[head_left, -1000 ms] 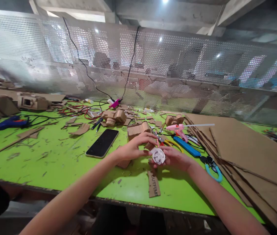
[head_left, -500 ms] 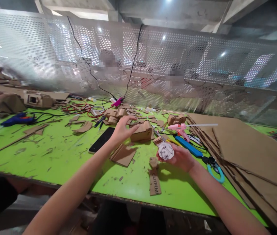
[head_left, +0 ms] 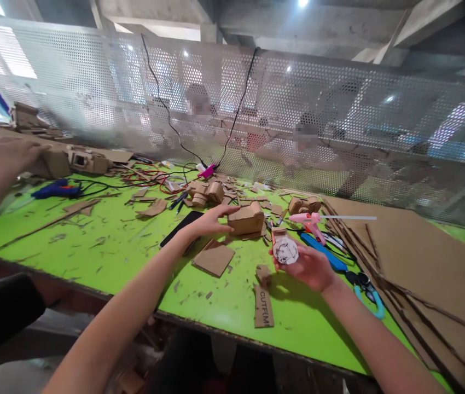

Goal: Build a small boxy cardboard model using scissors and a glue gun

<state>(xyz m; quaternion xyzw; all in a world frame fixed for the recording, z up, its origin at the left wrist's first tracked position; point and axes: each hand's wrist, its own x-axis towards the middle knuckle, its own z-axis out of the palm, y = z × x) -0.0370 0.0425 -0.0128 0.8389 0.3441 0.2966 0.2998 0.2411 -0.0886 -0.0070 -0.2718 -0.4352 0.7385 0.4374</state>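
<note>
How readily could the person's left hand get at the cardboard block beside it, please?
Very likely yes: the left hand looks empty and open at the left end of the cardboard block, nothing visible between.

Lamp (head_left: pixel 303 3): glares above you
Window (head_left: pixel 16 52): washed out, upper left
Worktop (head_left: pixel 216 298): bright, soft shadow beneath your right hand (head_left: pixel 307 266)
Panel (head_left: pixel 232 82): hazy
Right edge: darkened

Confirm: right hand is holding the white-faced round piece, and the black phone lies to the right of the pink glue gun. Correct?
Not quite: the black phone lies to the left of the pink glue gun, as the head view shows. The right hand is indeed holding the white-faced round piece.
</note>
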